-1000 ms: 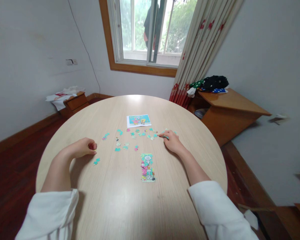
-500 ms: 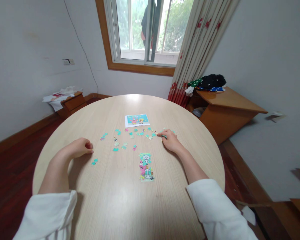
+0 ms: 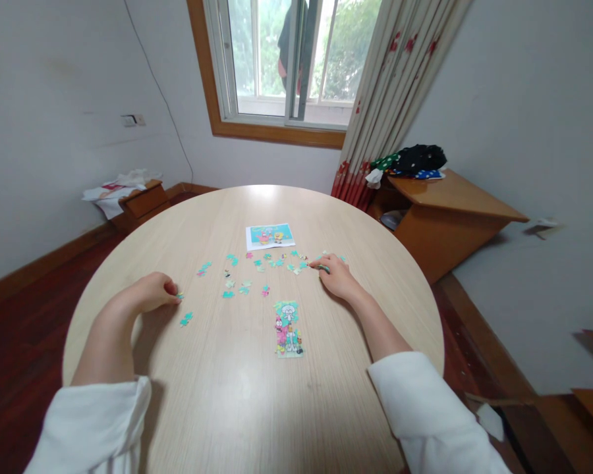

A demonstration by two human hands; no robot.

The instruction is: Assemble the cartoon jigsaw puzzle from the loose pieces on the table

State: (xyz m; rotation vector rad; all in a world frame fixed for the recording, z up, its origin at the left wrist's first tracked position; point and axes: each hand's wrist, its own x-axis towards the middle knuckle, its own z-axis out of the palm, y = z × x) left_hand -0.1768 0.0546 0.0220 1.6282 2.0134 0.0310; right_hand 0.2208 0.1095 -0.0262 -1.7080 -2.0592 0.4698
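Note:
My left hand (image 3: 153, 291) is over the left side of the table, its fingertips pinched on a small teal and yellow puzzle piece (image 3: 180, 296). Just below it lies another teal puzzle piece (image 3: 186, 319). On the right, my right hand (image 3: 335, 275) rests among loose pieces, index finger stretched out, with a teal puzzle piece (image 3: 323, 268) partly showing in its curled fingers. Between the hands, nearer to me, is a joined puzzle section (image 3: 288, 329) with cartoon figures. Several loose pieces (image 3: 245, 288) are scattered across the middle.
The puzzles lie on a round wooden table (image 3: 217, 408). At its far part is a reference picture sheet (image 3: 270, 236). Beyond stand a window, a curtain (image 3: 375, 92) and a tilted wooden cabinet (image 3: 454, 217) topped with cloths. A small stand (image 3: 145, 197) is at the left.
A small puzzle piece now shows at my left fingertips, which have shifted slightly left. My right hand stays almost where it was. The view has moved very little.

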